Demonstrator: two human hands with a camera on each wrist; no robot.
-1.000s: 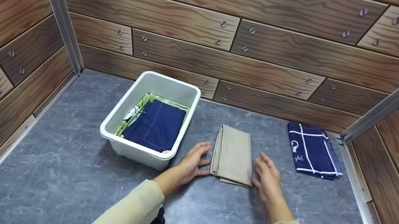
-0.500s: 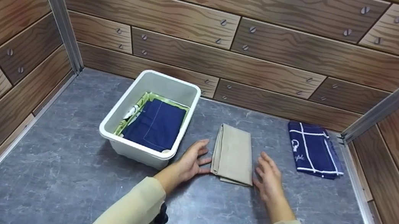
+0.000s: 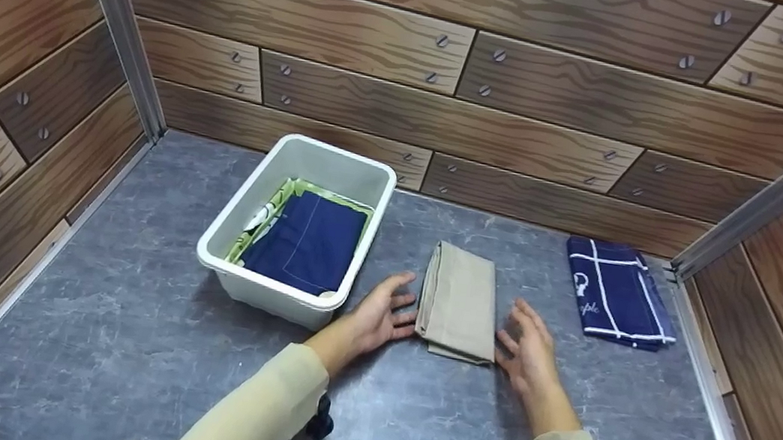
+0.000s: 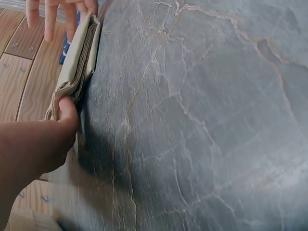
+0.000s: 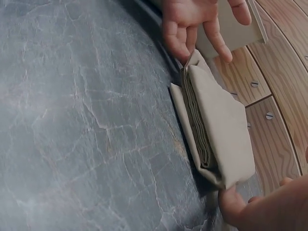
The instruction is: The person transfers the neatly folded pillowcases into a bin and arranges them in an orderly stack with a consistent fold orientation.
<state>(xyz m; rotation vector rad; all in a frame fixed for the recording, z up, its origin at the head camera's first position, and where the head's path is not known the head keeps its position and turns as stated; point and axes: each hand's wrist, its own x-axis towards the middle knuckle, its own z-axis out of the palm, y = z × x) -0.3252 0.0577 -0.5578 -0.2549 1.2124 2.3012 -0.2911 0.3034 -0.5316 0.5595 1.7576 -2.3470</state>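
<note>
A folded beige cloth lies on the grey marbled surface in the head view, its layers stacked thick. My left hand is at its left edge, fingers spread and lower fingertips touching it. On the opposite side, my right hand has its lower fingertips against the near right corner. Up close in the right wrist view, the cloth shows its folded layers edge-on between both hands. The left wrist view has the cloth between the two hands as well. Neither hand is curled round it.
Left of the hands stands a white bin holding a folded navy cloth on a green patterned cloth. A folded navy cloth with white lines lies at the far right. Wood-patterned walls enclose the back and sides.
The fingertips of both hands have come slightly closer in against the beige cloth, and its near edge has shifted a little. The bin and the other cloths stay put.
</note>
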